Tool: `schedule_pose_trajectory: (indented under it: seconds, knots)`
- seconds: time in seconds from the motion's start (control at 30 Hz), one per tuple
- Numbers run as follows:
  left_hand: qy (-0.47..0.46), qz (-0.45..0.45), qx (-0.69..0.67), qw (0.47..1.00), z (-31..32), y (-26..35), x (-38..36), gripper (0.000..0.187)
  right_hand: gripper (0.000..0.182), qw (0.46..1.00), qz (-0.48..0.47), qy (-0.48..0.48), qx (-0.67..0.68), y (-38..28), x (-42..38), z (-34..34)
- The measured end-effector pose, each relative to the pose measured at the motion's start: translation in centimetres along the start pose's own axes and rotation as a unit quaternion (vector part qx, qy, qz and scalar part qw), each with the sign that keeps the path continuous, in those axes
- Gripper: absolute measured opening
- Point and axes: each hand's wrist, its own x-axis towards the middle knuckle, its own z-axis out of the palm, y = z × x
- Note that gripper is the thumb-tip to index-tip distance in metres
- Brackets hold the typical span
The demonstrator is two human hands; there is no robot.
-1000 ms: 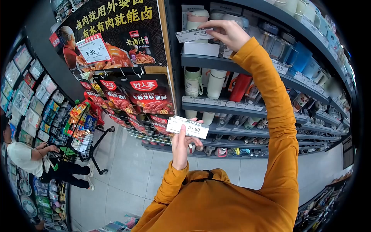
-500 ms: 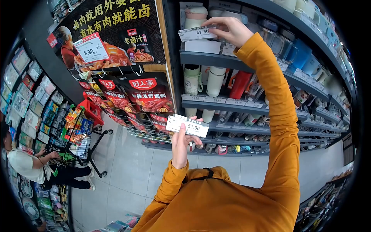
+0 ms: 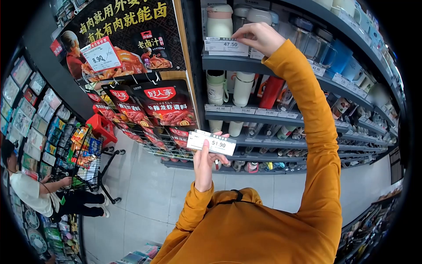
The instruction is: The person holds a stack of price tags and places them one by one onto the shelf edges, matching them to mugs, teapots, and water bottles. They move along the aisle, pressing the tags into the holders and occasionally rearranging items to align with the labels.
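My left hand (image 3: pixel 204 165) grips a small stack of white price tags (image 3: pixel 211 143), the front one printed 51.90. The thumb presses on their face and the fingers are behind. Up at the top shelf, my right hand (image 3: pixel 259 37) pinches the upper right corner of another price tag (image 3: pixel 225 46), printed 47.50. That tag lies against the front of the shelf edge, under a white cup with a pink lid (image 3: pixel 219 21). My hand partly covers the shelf to the tag's right.
Shelves (image 3: pixel 281 72) of bottles and cups curve away to the right. Black seasoning packets (image 3: pixel 165 103) hang at left below a poster (image 3: pixel 127 35). Further left, a person (image 3: pixel 33 189) stands with a shopping cart (image 3: pixel 83 167) on the tiled floor (image 3: pixel 145 198).
My right hand has lowered the 47.50 tag from a tilted position onto the shelf front, where it now sits level. The left hand has hardly moved. The person by the cart has shifted slightly.
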Motion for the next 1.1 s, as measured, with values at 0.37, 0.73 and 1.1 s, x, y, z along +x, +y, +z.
schedule_pose_trajectory:
  seconds: [0.37,0.73,1.1]
  knots:
    - [-0.011,-0.004,-0.009,1.0,0.0,-0.3,-0.2,0.054,0.019,0.984,-0.009,0.085,0.153,0.7,-0.9,1.0]
    - [-0.017,-0.012,-0.007,1.0,0.3,-0.4,-0.6,0.054,0.025,0.996,-0.052,0.033,0.064,0.0,-1.7,1.1]
    - [-0.082,-0.02,0.002,0.996,0.8,-0.1,-0.7,0.05,0.025,0.978,0.052,0.163,-0.119,-1.2,-9.1,0.7]
